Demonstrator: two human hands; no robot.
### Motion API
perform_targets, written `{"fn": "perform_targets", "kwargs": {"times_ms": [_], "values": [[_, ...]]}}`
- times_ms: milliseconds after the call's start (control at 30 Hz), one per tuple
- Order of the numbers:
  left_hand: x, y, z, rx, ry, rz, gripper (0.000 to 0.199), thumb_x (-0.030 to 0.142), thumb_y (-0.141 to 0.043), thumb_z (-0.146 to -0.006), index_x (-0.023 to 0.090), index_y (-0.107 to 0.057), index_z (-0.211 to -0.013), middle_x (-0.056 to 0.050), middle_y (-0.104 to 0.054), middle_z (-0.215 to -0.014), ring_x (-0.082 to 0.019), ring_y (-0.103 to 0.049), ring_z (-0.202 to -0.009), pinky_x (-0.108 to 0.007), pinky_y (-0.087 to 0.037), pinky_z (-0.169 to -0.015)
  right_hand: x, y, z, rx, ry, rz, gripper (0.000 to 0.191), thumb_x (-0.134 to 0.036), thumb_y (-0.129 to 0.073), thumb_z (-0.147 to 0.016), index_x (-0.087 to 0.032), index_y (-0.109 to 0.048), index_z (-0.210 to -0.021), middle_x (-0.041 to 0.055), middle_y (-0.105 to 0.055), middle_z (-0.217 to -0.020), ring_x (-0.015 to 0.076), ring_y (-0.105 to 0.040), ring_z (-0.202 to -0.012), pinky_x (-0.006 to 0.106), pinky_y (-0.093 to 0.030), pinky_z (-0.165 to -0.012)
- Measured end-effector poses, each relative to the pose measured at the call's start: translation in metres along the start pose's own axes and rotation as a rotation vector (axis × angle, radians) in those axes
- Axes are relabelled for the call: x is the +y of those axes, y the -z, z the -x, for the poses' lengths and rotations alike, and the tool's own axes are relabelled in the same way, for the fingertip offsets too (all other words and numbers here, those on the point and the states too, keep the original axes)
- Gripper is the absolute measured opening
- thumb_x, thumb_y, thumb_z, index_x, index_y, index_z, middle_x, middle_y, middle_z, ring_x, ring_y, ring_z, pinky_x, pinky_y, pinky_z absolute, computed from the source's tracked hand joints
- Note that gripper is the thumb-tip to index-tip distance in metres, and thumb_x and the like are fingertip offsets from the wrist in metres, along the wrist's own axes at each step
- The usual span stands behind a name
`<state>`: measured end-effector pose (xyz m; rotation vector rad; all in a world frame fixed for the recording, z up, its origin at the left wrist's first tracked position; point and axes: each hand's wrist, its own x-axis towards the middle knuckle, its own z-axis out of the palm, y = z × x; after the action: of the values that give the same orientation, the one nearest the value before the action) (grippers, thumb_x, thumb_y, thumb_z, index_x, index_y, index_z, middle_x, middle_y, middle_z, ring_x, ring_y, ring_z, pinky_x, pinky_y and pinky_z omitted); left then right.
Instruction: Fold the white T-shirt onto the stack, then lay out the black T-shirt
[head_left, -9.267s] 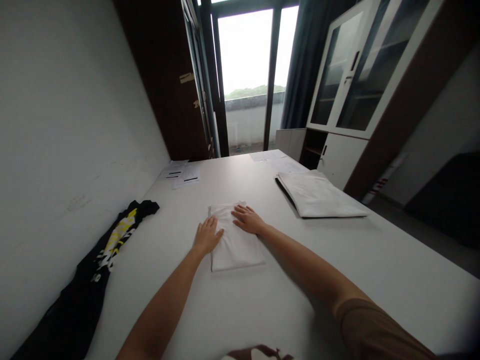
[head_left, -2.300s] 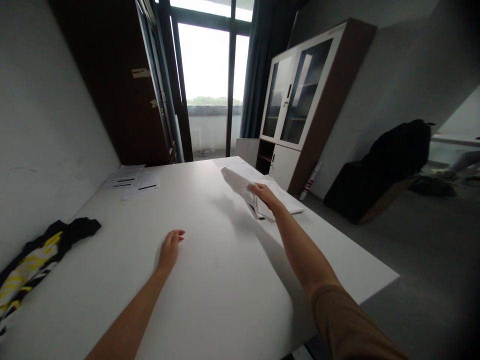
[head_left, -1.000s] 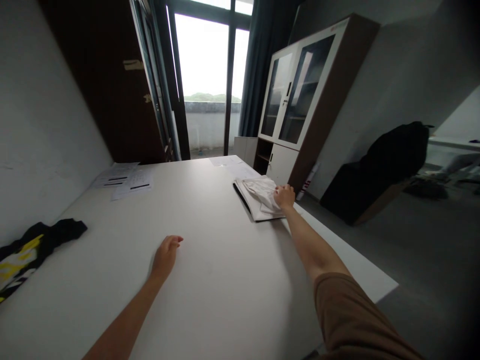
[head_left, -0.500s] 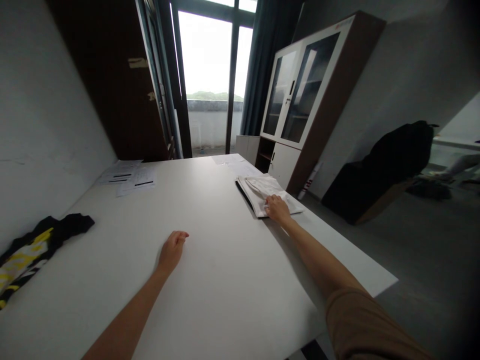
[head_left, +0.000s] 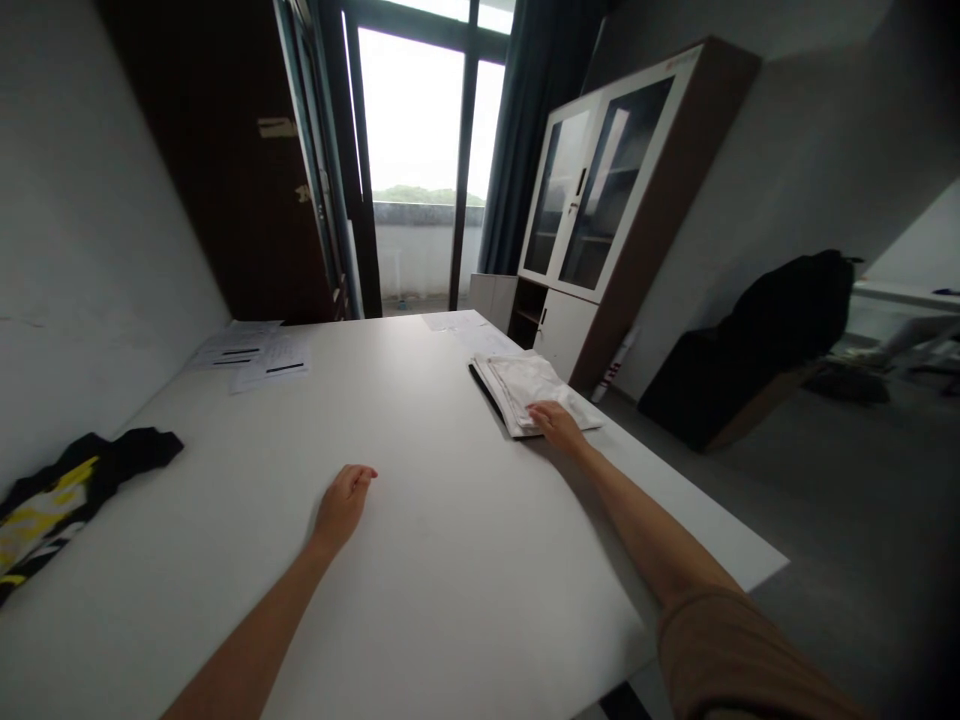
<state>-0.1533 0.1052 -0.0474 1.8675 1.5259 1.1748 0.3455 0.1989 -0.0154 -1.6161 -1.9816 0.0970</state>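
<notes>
A stack of folded white cloth (head_left: 517, 385) with a dark layer beneath lies near the right edge of the white table (head_left: 420, 580). My right hand (head_left: 557, 425) rests on the near right part of the stack, fingers pointing left; whether it grips any fabric is hard to see. My left hand (head_left: 345, 505) lies on the table left of centre, its fingers curled together with nothing in them. A black, yellow and white cloth (head_left: 67, 490) lies crumpled at the table's left edge.
Printed papers (head_left: 274, 362) lie at the far left of the table, and more sheets (head_left: 457, 322) at its far edge. Beyond the right edge stand a glass-door cabinet (head_left: 600, 190) and a large black-covered object (head_left: 750, 350).
My right hand has shifted slightly on the white cloth, whose top layer now looks flatter. My left hand has stayed in place.
</notes>
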Motion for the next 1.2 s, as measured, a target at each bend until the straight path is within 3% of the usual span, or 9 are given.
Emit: {"fn": "perform_targets", "kwargs": {"times_ms": [67,167,233,333,467,633,833,1000,1200], "values": [[-0.001,0.0,0.0,-0.004,0.008,-0.01,0.038,0.048,-0.042,-0.096,0.024,-0.07,-0.093,-0.007,-0.071,-0.1,-0.026,-0.068,-0.097,-0.04,-0.053,-0.089,0.008,0.005,0.0,0.144,-0.113,0.087,0.04,-0.039,-0.037,-0.1,-0.02,-0.07,-0.111,0.0124,-0.07,-0.119,0.0278,-0.057,-0.117,0.039,-0.039,-0.105],[-0.001,0.0,0.0,-0.013,0.013,-0.027,0.038,0.048,-0.041,-0.096,0.024,-0.07,-0.093,-0.007,-0.071,-0.101,-0.026,-0.068,-0.096,-0.041,-0.053,-0.09,0.031,0.015,-0.004,0.305,-0.438,0.235,0.042,-0.036,-0.038,-0.098,-0.015,-0.068,-0.12,0.0163,-0.069,-0.117,0.0283,-0.06,-0.111,0.036,-0.042,-0.098],[-0.001,0.0,0.0,-0.019,0.011,-0.039,0.039,0.048,-0.04,-0.097,0.024,-0.07,-0.094,-0.007,-0.071,-0.101,-0.027,-0.068,-0.096,-0.042,-0.052,-0.089,0.048,0.022,-0.007,0.25,-0.617,0.28,0.043,-0.038,-0.045,-0.095,-0.014,-0.069,-0.122,0.0182,-0.069,-0.116,0.0295,-0.062,-0.109,0.035,-0.044,-0.091],[-0.001,0.0,-0.001,-0.021,0.0,-0.055,0.037,0.048,-0.041,-0.097,0.024,-0.069,-0.094,-0.007,-0.071,-0.101,-0.026,-0.067,-0.096,-0.041,-0.052,-0.089,0.064,0.026,-0.016,0.031,-0.719,0.272,0.046,-0.049,-0.053,-0.092,-0.015,-0.074,-0.114,0.0186,-0.072,-0.113,0.0313,-0.065,-0.107,0.033,-0.046,-0.085],[0.0,0.0,-0.001,-0.008,-0.026,-0.06,0.035,0.047,-0.043,-0.095,0.024,-0.069,-0.092,-0.007,-0.071,-0.1,-0.026,-0.066,-0.097,-0.04,-0.052,-0.088,0.063,0.025,-0.031,-0.064,-0.736,0.218,0.046,-0.052,-0.058,-0.088,-0.016,-0.076,-0.109,0.0175,-0.073,-0.111,0.03,-0.067,-0.105,0.031,-0.047,-0.081],[0.0,0.0,0.0,-0.008,-0.026,-0.061,0.033,0.045,-0.044,-0.094,0.024,-0.07,-0.091,-0.006,-0.071,-0.1,-0.026,-0.067,-0.096,-0.039,-0.052,-0.088,0.058,0.025,-0.044,0.037,-0.782,0.127,0.035,-0.033,-0.059,-0.086,-0.014,-0.071,-0.112,0.016,-0.073,-0.111,0.0288,-0.067,-0.102,0.029,-0.047,-0.081],[0.002,0.001,0.0,-0.02,-0.032,-0.066,0.033,0.045,-0.044,-0.094,0.024,-0.069,-0.092,-0.006,-0.071,-0.1,-0.025,-0.066,-0.097,-0.038,-0.051,-0.088,0.062,0.031,-0.034,0.21,-0.814,0.149,0.042,-0.031,-0.057,-0.09,-0.017,-0.058,-0.13,0.0167,-0.07,-0.115,0.0289,-0.065,-0.105,0.034,-0.048,-0.087],[0.003,0.001,0.0,-0.033,-0.03,-0.081,0.032,0.043,-0.044,-0.094,0.022,-0.069,-0.093,-0.006,-0.071,-0.1,-0.024,-0.066,-0.097,-0.038,-0.051,-0.091,0.067,0.033,-0.014,0.07,-0.873,0.302,0.038,-0.028,-0.056,-0.092,-0.012,-0.06,-0.127,0.0224,-0.066,-0.116,0.0314,-0.065,-0.107,0.04,-0.048,-0.09],[-0.001,0.0,0.0,-0.046,-0.024,-0.092,0.031,0.043,-0.044,-0.096,0.022,-0.068,-0.095,-0.006,-0.07,-0.102,-0.024,-0.066,-0.098,-0.039,-0.05,-0.091,0.058,0.033,-0.022,0.168,-0.581,0.455,0.038,-0.029,-0.046,-0.098,-0.014,-0.064,-0.128,0.021,-0.058,-0.13,0.0329,-0.054,-0.121,0.042,-0.043,-0.1]]}}
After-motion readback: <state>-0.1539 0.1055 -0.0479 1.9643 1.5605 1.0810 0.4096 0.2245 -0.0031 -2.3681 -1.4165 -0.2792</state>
